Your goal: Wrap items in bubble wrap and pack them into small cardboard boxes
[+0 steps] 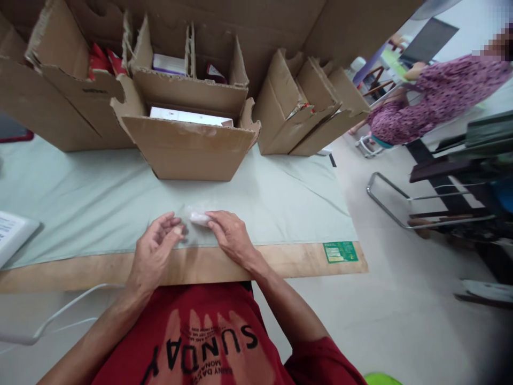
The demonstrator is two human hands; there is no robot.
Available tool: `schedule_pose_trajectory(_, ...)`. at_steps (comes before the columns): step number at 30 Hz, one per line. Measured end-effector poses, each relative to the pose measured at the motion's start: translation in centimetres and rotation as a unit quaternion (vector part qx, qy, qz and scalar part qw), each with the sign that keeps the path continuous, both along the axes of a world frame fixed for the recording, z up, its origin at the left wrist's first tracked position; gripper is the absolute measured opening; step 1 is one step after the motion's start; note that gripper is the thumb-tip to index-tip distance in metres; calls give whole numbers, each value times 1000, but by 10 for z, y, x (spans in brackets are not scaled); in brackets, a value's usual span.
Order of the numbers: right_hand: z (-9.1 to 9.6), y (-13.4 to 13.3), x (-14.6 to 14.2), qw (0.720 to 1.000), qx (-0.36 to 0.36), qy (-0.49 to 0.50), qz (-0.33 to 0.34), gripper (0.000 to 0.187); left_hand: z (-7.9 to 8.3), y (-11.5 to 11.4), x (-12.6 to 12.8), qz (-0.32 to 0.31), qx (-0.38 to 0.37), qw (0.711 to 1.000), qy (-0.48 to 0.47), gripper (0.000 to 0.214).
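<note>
A small whitish bundle (198, 216), apparently in clear wrap, sits low over the pale cloth (96, 214), its long axis running roughly from nine to three o'clock. The right hand (233, 235), at four o'clock from it, is nearer and pinches its right end between thumb and fingers. The left hand (154, 246), at eight o'clock, has loosely curled, parted fingers facing the free end; blur hides whether they touch any wrap. At twelve stands a cardboard holder (192, 152) containing a white box (190, 116); more cardboard holders (276, 107) stand toward two.
</note>
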State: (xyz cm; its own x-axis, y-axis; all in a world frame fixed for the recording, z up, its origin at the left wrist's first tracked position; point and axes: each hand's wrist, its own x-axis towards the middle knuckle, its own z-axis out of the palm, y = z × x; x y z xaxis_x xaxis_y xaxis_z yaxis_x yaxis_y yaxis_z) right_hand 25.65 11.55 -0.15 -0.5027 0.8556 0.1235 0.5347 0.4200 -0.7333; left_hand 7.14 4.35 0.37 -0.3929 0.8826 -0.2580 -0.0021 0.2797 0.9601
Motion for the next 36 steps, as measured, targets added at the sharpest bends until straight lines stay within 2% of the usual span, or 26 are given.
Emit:
schedule_pose_trajectory(3, 8, -12, 0, 989, -110, 103, -4, 28, 0, -5, 10, -44, -7, 989, -141, 63)
schedule_pose_trajectory(6, 14, -23, 0, 969, -191, 157, 8, 29, -3, -2, 19, -78, 19, 982, -173, 58)
schedule_pose_trajectory(8, 18, -26, 4, 973, -171, 153, -5, 26, -4, 0, 21, -61, 32, 990, -126, 58)
schedule_pose_trajectory(10, 23, -23, 11, 984, -115, 136, -21, 30, -2, 1, 21, -48, 41, 997, -42, 57)
schedule_pose_trajectory(12, 32, -17, 19, 989, -82, 124, -8, 55, 3, 2, 20, -70, 57, 994, 65, 53)
schedule_pose_trajectory(14, 44, -9, 24, 990, -93, 102, 37, 82, 7, 2, 22, -130, 90, 976, 152, 50)
schedule_pose_trajectory(15, 49, -6, 26, 990, -100, 82, 59, 83, 8, 2, 23, -161, 111, 964, 179, 51)
schedule_pose_trajectory(16, 54, -4, 26, 990, -102, 58, 74, 74, 9, 2, 26, -185, 131, 955, 193, 52)
schedule_pose_trajectory(17, 59, -3, 25, 991, -100, 36, 79, 57, 10, 2, 29, -199, 147, 949, 197, 53)
schedule_pose_trajectory(19, 66, -1, 23, 994, -86, 17, 58, 21, 10, 4, 33, -201, 163, 948, 187, 57)
schedule_pose_trajectory(20, 69, -1, 22, 996, -79, 25, 36, 11, 11, 5, 35, -196, 160, 951, 180, 60)
schedule_pose_trajectory(22, 74, 1, 24, 995, -75, 60, -10, 11, 14, 9, 34, -201, 138, 956, 166, 62)
schedule_pose_trajectory(25, 84, 8, 31, 990, -104, 86, -28, 11, 24, 18, 25, -251, 77, 955, 140, 44)
schedule_pose_trajectory(28, 97, 21, 40, 985, -160, 38, 45, 12, 38, 28, 16, -295, 28, 949, 108, 39)
schedule_pose_trajectory(30, 108, 30, 45, 981, -172, 1, 92, 12, 48, 35, 11, -316, 28, 943, 101, 38)
schedule_pose_trajectory(33, 134, 48, 53, 983, -134, -17, 124, 6, 64, 42, 5, -337, 79, 931, 113, 30)
schedule_pose_trajectory(34, 145, 54, 57, 986, -108, -13, 126, 6, 70, 44, 1, -322, 119, 929, 137, 29)
schedule_pose_trajectory(36, 170, 70, 65, 995, -23, 14, 95, 5, 80, 51, -8, -251, 223, 914, 226, 29)
